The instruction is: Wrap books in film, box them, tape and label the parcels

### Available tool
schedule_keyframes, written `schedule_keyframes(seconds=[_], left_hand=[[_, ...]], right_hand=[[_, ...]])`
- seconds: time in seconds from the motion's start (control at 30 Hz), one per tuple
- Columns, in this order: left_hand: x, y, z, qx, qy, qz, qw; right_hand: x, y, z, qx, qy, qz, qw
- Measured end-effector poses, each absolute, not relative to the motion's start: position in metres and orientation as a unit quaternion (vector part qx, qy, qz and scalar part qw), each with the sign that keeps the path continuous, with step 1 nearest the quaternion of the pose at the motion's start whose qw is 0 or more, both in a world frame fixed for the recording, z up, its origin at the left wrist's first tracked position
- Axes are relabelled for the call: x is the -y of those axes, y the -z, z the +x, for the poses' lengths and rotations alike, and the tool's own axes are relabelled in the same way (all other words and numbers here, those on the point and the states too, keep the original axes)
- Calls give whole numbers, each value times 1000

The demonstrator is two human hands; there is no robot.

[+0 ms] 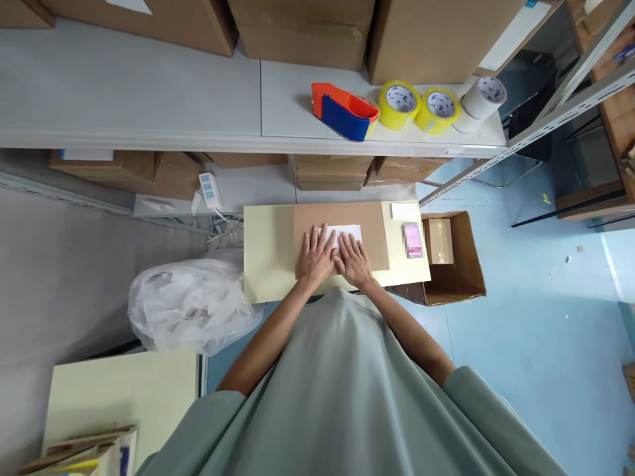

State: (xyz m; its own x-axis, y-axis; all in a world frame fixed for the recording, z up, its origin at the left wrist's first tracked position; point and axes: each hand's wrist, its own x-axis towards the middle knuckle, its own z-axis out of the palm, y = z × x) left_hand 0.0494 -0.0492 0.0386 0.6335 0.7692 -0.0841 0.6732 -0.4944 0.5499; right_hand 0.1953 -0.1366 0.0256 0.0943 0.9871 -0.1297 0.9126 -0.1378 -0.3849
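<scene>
The left hand (317, 256) and right hand (354, 261) lie palm down, fingers (323, 235) straight and slightly apart, thumbs close together, over a white label (350, 231) and the flat cardboard box (374, 254) beneath it. Box and label both run long axis left to right across the person's front. The box lies mid-tabletop (268, 254), on a pale yellow surface; to its right rest a white card (405, 211) and a blurred pink item (413, 240). An open carton (464, 274) stands just beside the right end, a plastic bag (191, 307) at the left. Behind, a grey shelf (173, 99) carries an orange-and-blue tape dispenser (346, 114), yellow tape rolls (395, 120) and large cartons (302, 33); blue floor (526, 311) stretches off rightward
</scene>
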Motion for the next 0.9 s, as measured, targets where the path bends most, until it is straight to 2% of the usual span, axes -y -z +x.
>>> schedule_keyframes(seconds=[0.1,0.23,0.33,0.47,0.6,0.9], left_hand=[[52,-33,15,-436,-101,848,283],[67,-9,-51,-541,-86,778,307],[86,15,-84,-619,-71,667,408],[108,27,-85,-553,-96,651,512],[109,7,-72,-523,-181,667,499],[68,-69,-32,-556,-316,593,489]], right_hand=[[158,-28,219,606,-158,-773,104],[220,-28,272,440,-178,-872,120],[260,-21,289,323,-260,-889,193],[270,-10,273,229,-383,-837,317],[257,-23,258,212,-397,-820,353],[249,-130,283,285,-328,-784,444]])
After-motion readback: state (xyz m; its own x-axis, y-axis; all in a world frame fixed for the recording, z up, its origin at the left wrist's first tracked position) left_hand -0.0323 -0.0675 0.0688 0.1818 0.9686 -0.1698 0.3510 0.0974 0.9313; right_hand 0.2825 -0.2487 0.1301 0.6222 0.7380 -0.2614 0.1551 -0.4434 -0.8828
